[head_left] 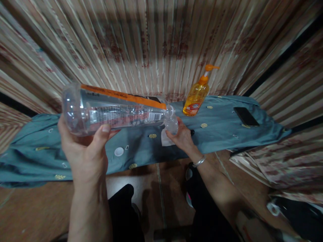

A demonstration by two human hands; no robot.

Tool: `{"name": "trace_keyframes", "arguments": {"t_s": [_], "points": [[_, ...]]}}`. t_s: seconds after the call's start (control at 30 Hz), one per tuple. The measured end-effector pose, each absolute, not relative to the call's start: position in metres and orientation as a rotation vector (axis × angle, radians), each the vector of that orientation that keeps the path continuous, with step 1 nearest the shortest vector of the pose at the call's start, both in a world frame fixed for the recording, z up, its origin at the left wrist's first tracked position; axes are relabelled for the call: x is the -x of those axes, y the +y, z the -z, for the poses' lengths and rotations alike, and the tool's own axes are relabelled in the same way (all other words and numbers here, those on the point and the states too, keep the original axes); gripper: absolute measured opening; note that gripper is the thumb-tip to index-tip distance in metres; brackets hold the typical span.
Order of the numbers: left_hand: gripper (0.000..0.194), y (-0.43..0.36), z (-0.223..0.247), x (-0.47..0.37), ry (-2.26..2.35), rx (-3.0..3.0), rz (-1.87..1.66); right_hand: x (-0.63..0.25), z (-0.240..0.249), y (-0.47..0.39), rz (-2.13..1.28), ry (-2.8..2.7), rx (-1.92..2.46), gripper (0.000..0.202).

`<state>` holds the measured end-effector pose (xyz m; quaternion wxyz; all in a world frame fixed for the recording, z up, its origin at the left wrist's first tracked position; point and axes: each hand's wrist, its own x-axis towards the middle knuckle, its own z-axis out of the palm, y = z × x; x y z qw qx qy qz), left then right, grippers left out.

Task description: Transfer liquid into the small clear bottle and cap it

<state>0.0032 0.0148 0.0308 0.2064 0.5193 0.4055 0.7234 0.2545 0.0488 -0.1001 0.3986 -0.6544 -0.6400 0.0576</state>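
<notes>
Two hands hold one clear plastic bottle [116, 111] lying nearly level, neck pointing right toward the orange pump dispenser [196, 95]. Left hand [83, 148] wraps its ribbed base; right hand [180, 136] pinches the neck with a white cloth [165, 139].

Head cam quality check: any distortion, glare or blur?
Head view: strong wide-angle bend, curtain pleats fan outward and blur toward the edges; dim warm light; small highlights on the clear bottle held by the left hand and right hand; pump bottle and phone fairly sharp.

Dim indoor light, warm cast. Wide-angle lens bends the curtain [161, 40] pleats outward at edges, corners smeared w/ motion blur. Glare spots on clear bottle [113, 109]. Soft shadows on floor [37, 208] below; centre fairly sharp.
</notes>
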Motion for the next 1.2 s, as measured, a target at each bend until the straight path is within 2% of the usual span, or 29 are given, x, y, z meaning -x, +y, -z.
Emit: {"name": "trace_keyframes", "arguments": {"t_s": [1.2], "points": [[0.061,0.0152,-0.0289,0.0001,1.136,-1.472,-1.995,-0.2559,0.101,0.0486,-0.14,-1.651,1.623,0.074]]}}
